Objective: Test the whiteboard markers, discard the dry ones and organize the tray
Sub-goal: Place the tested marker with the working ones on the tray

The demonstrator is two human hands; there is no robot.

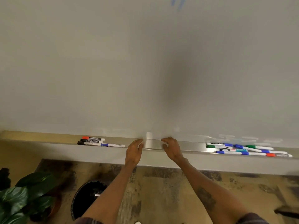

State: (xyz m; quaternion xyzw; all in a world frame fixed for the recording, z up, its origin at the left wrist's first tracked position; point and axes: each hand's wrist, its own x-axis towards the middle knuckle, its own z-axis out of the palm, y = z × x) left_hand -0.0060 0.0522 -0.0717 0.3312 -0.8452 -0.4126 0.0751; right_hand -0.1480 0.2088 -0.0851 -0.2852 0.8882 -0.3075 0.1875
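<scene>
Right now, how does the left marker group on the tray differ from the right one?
The left group holds a few markers; the right group holds many more. The left group lies in neat parallel rows; the right group is jumbled and crossing. The left group shows red, black and blue; the right group adds green and teal. Both lie on the tray.

The bare left forearm (111, 189) and bare right forearm (215, 189) stretch forward, drawing closer together. The left hand (134, 153) lies back-up, fingers nearly straight and pointing ahead. The right hand (172, 148), near it but apart, curls its fingers downward; I can't tell whether they pinch anything. A dark tattoo (206, 198) marks the right forearm.
</scene>
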